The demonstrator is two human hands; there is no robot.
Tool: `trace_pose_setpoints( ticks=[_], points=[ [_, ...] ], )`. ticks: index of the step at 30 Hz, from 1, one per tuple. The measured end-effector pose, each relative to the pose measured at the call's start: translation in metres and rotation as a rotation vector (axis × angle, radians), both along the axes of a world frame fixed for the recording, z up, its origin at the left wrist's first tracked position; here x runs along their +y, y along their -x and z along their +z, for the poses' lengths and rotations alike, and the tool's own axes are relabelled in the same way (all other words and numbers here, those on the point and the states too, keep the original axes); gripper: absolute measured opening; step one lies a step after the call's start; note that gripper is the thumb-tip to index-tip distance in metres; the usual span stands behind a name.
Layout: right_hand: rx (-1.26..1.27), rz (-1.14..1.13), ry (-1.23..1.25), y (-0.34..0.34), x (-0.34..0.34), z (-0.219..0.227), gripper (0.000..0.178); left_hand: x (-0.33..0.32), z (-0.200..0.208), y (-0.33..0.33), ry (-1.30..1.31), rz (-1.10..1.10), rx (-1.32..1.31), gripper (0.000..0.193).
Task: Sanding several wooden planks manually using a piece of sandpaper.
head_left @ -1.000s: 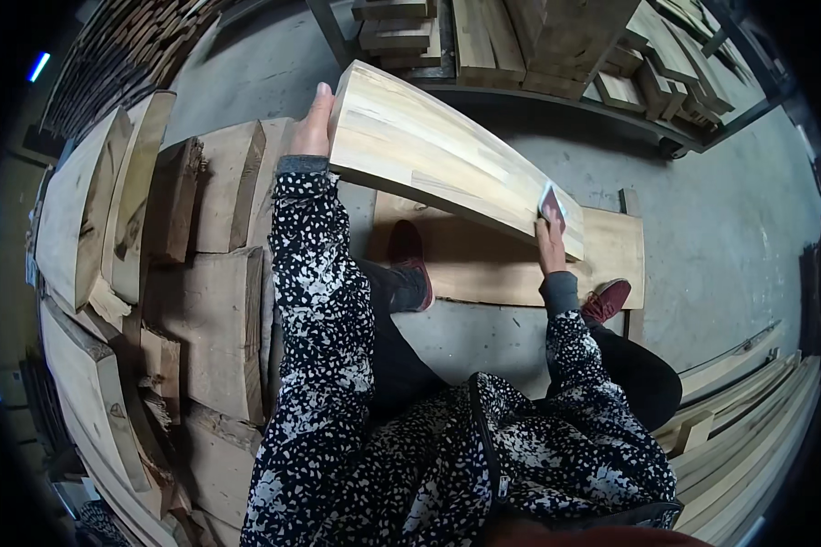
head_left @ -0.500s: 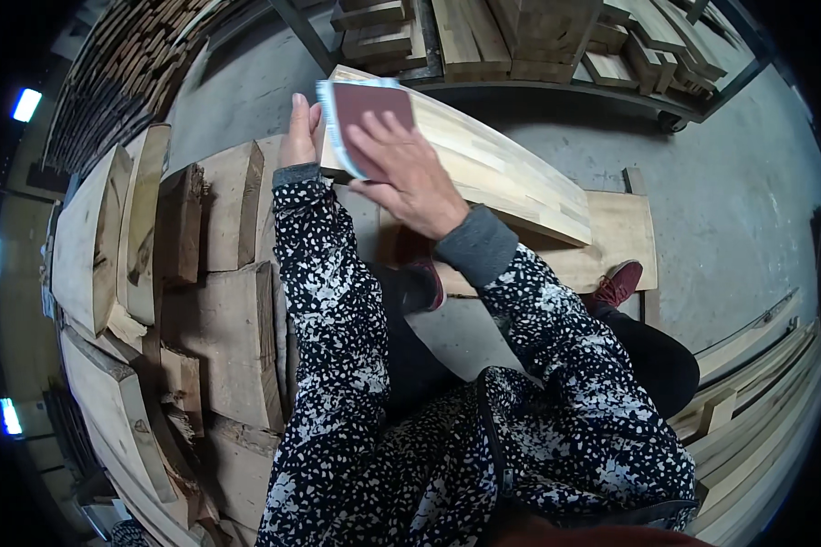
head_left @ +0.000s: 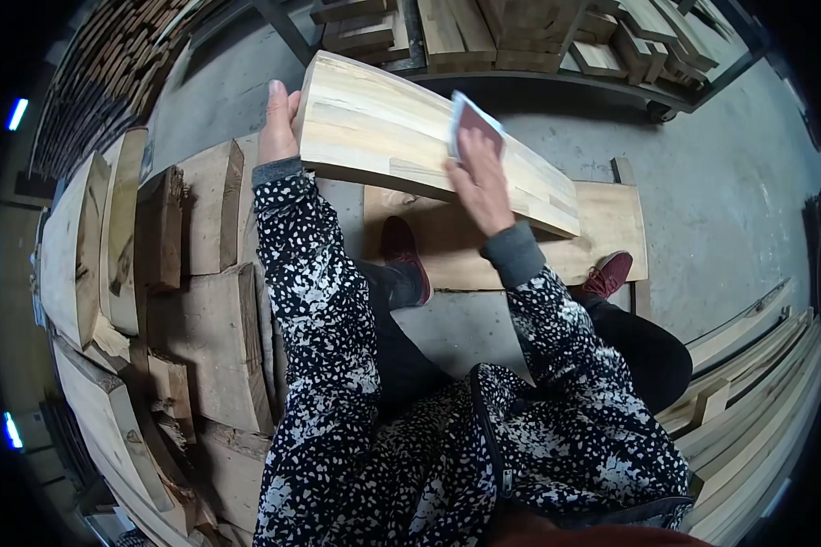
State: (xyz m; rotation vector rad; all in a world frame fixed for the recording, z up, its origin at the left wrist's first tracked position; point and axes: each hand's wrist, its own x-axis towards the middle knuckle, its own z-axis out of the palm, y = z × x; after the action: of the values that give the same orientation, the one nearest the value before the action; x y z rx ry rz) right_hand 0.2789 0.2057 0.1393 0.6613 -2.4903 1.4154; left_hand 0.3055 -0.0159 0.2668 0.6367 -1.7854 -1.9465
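Observation:
A pale laminated wooden board (head_left: 374, 118) slants in front of me, its left end raised and its right end down on a wide plank (head_left: 611, 214). My left hand (head_left: 279, 126) grips the raised end, thumb upright; its other fingers are partly hidden behind. On the board's top face, right of its middle, my right hand (head_left: 480, 178) presses a reddish-brown sheet of sandpaper (head_left: 476, 120) with a pale blue edge. The fingers lie over the sandpaper, and its underside is hidden.
Rough wood slabs (head_left: 214, 337) stack along my left. A wheeled metal cart (head_left: 648, 98) with wood blocks stands at the far side. Long strips of wood (head_left: 748, 392) lie at the lower right. My red shoes (head_left: 608, 272) are beside the wide plank on the concrete floor.
My right hand has slid the sandpaper along the board from its raised left end toward the right. The left hand stays at the raised end.

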Motion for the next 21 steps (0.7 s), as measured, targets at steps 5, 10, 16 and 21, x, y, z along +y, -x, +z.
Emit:
trace_pose_setpoints(
  ticks=[5, 10, 16, 21],
  points=[
    [0.214, 0.299, 0.072, -0.004, -0.07, 0.106, 0.053, 0.019, 0.012, 0.003, -0.119, -0.095, 0.055, 0.081],
    [0.158, 0.331, -0.059, 0.029, -0.062, 0.078, 0.048, -0.013, -0.003, -0.002, -0.125, -0.092, -0.033, 0.08],
    [-0.179, -0.238, -0.103, 0.09, 0.103, -0.127, 0.047, -0.001, 0.001, 0.0, -0.004, -0.069, -0.116, 0.08],
    [-0.397, -0.469, -0.217, 0.066, 0.119, -0.146, 0.049, -0.016, -0.001, 0.005, 0.036, -0.185, -0.04, 0.077]
  ],
)
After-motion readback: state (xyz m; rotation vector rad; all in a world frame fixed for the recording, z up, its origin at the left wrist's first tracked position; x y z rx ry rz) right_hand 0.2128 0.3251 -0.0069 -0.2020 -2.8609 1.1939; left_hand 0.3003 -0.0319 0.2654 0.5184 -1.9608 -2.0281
